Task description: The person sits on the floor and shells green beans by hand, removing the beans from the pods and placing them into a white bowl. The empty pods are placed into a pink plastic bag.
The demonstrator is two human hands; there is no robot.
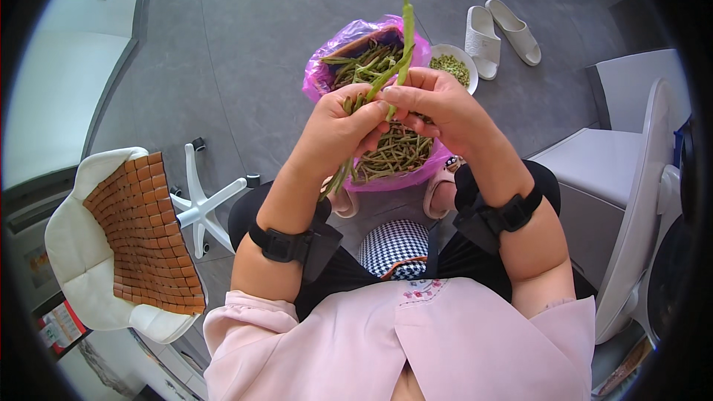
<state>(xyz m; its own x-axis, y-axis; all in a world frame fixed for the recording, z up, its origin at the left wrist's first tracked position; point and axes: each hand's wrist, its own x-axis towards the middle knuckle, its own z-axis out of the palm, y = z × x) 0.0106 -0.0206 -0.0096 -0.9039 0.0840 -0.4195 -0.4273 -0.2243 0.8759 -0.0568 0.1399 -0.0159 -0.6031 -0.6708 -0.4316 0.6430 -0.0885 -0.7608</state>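
Observation:
My left hand (349, 120) is closed around several bean pods, whose ends (336, 182) hang out below the palm. My right hand (445, 104) meets it fingertip to fingertip, pinching a long green bean pod (408, 26) that points up and away from me. The exact grip of the fingers on that pod is partly hidden. Beneath both hands stands a container lined with a pink-purple plastic bag (324, 63), holding many greenish-brown pods (397, 152). Just right of the bag, a white bowl (472, 80) contains small shelled green beans (448, 67).
White slippers (484, 43) lie on the grey tiled floor (260, 37) beyond the bowl. To the left is a white swivel chair (78, 230) with a brown woven mat (145, 234). A white chair (639, 200) stands at the right. A checkered seat (394, 241) shows between my legs.

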